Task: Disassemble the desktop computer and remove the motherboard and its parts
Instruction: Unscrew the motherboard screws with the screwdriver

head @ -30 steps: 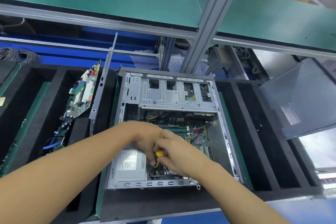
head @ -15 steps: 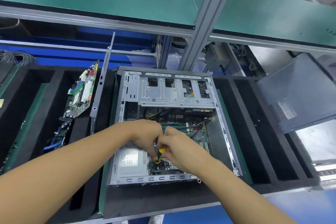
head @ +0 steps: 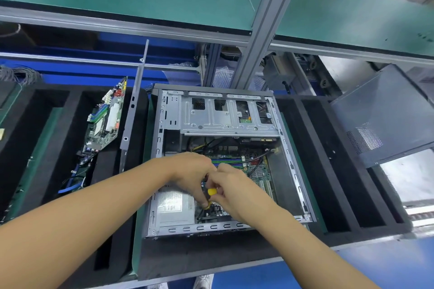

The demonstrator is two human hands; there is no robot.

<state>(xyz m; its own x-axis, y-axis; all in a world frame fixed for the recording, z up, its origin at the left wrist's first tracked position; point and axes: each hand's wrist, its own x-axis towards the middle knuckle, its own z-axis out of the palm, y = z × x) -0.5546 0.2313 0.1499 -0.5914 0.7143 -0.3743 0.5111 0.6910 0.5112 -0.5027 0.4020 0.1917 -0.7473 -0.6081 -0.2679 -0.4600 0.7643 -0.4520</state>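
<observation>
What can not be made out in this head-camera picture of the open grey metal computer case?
Tip of the yellow-handled screwdriver: head view, hidden behind the fingers of the left hand and right hand.
Near part of the green motherboard: head view, covered by both hands.
Print on the label of the silver power supply: head view, too small to read.
Grey perforated metal side panel: head view, cut off by the right edge.

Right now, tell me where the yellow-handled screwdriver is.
Head view: the yellow-handled screwdriver is near the centre, inside the open computer case, gripped by left hand and right hand, just right of the silver power supply.
</observation>
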